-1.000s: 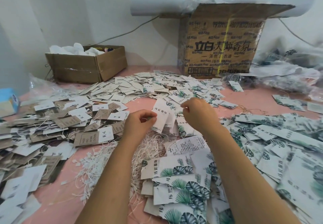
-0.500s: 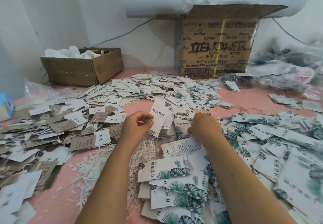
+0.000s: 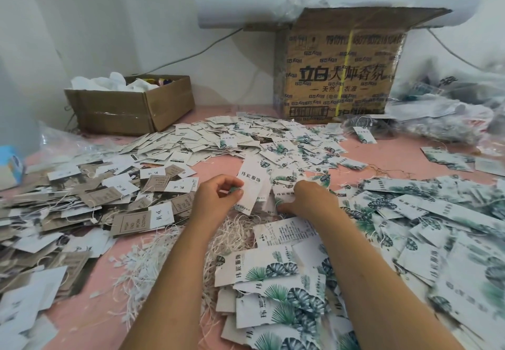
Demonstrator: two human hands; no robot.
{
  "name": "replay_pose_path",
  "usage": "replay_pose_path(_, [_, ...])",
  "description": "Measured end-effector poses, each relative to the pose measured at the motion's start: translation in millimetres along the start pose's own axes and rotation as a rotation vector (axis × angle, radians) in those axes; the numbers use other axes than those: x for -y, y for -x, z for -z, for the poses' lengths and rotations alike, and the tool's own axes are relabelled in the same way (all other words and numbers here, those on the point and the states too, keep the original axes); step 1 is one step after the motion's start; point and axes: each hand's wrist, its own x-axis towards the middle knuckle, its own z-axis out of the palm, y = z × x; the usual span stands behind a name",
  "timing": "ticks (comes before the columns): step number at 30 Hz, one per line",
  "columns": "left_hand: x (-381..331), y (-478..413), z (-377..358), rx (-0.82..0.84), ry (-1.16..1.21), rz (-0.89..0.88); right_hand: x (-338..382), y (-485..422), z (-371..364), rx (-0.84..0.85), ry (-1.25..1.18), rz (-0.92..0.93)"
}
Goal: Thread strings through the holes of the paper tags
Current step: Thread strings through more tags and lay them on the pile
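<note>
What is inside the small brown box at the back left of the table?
The small brown box holds crumpled white material and, toward its back, a few colourful items too small to identify. Whatever lies beneath them is hidden.

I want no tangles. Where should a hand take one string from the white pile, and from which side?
Probably pinch a stray end at the string pile's left fringe, from above: there ends splay singly over the table; its middle is tangled.

A pink tabletop (image 3: 396,158) is set against a plain white wall (image 3: 136,22). A low open brown cardboard box (image 3: 131,109) and a tall printed brown carton (image 3: 338,76) are stood behind.
</note>
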Motion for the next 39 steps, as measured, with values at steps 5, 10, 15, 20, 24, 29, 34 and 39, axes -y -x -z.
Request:
replay_pose_path(5, [-1.1,0.8,-6.3,-0.041,0.038,-0.011,-0.5,2.2,0.0,0.032,0.014,-0.030])
replay_pose_path(10, [2.4,2.5,-12.4,-0.110,0.037,-0.022,2.3,3.2,2.7,0.064,0.028,-0.020])
replay_pose_path(15, [5.5,5.0,-18.6,-0.148,-0.005,-0.046,1.1,3.4,8.0,0.079,-0.024,-0.011])
replay_pose_path(20, [9.1,11.7,-24.1,-0.198,-0.097,-0.130,3.5,2.2,3.5,-0.090,-0.129,-0.007])
replay_pose_path(24, [10.3,15.5,-25.6,-0.215,-0.104,-0.173,4.2,1.4,-4.5,-0.198,-0.142,-0.015])
replay_pose_path(29, [11.5,15.7,-26.0,-0.212,-0.086,-0.156,-1.2,-2.4,-6.5,-0.170,-0.211,-0.011])
replay_pose_path(34, [12.5,14.7,-26.4,-0.203,-0.071,-0.144,-1.8,-2.7,-0.5,-0.077,-0.229,-0.016])
replay_pose_path(39, [14.0,14.1,-26.6,-0.193,-0.062,-0.133,1.3,0.3,1.0,-0.030,-0.122,-0.054])
